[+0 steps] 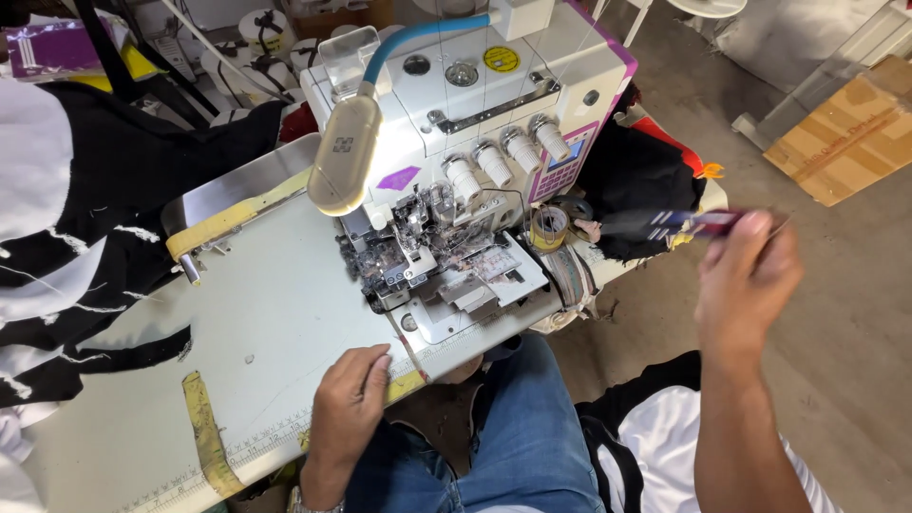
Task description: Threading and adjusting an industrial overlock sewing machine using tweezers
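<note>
White table bears a serger; grey concrete floor beyond.

My left hand lay on the smooth matt table top. The sewing machine looked glossy white plastic with bare metal parts; its lamp was matt plastic. The garment pile was soft cloth, my jeans denim.

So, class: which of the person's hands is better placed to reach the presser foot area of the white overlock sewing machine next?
Probably the left hand: it rests empty on the pale table's front edge near the white overlock sewing machine. The right hand is raised off to the side, holding a blurred thin object.
</note>
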